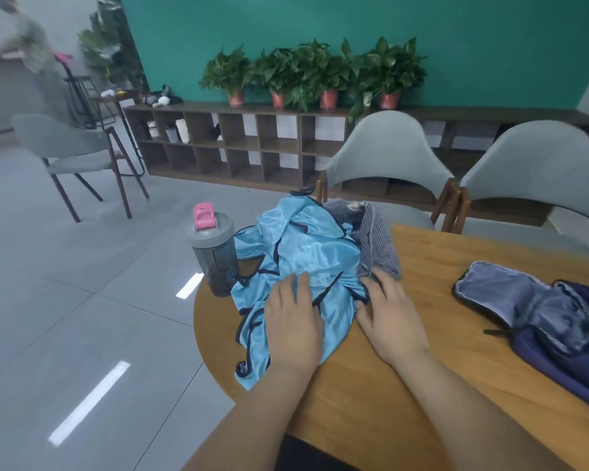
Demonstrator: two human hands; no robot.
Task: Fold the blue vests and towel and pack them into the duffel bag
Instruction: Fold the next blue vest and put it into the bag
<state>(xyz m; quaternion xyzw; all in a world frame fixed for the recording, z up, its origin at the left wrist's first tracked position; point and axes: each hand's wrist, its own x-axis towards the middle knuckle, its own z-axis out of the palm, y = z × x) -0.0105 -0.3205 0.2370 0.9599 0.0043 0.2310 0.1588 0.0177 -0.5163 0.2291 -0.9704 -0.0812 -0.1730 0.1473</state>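
Observation:
A crumpled heap of shiny light-blue vests point(300, 246) with dark trim lies at the left end of the wooden table point(439, 334). Behind it to the right sits a grey striped towel point(374, 239), bunched up. My left hand point(295, 321) rests flat on the vests, fingers slightly spread. My right hand point(390, 317) lies at the heap's right edge, fingertips touching the fabric near the towel. A navy duffel bag point(551, 321) lies open on the right of the table, its pale lining showing.
A grey shaker bottle point(215, 253) with a pink lid stands at the table's left edge, touching the vests. Two grey chairs point(388, 154) stand behind the table. A low shelf with potted plants point(310, 73) runs along the green wall. A blurred person is at far left.

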